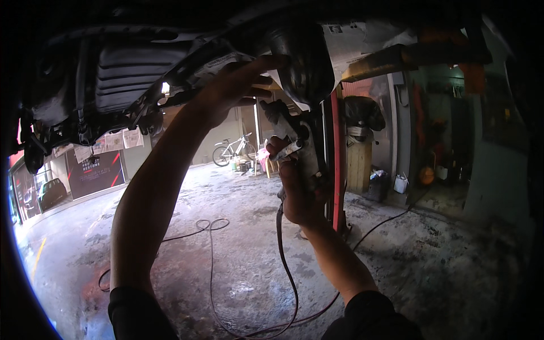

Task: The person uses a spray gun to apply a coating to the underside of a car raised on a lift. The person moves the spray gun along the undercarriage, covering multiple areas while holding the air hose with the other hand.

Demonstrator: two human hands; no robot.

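I hold a metal spray gun point(300, 153) upright in my right hand point(306, 198), fingers wrapped round its grip. From the grip's lower end hangs a dark air hose point(281, 243). Up and to the left, my left hand point(235, 85) is raised with its fingers apart. Its index fingertip meets or overlaps a black, plastic-wrapped part point(303, 62) hanging under the raised vehicle; whether it presses on it I cannot tell. The gun's upper end is just below that wrapped part, and shadow hides its details.
Overhead spreads the dark vehicle underside point(127, 73). A red lift post point(338, 158) stands just right of the gun. The hose point(212, 272) loops across the stained concrete floor point(181, 283). Farther back are a white bicycle point(232, 150), a wooden stand point(358, 167) and a dark poster point(95, 173).
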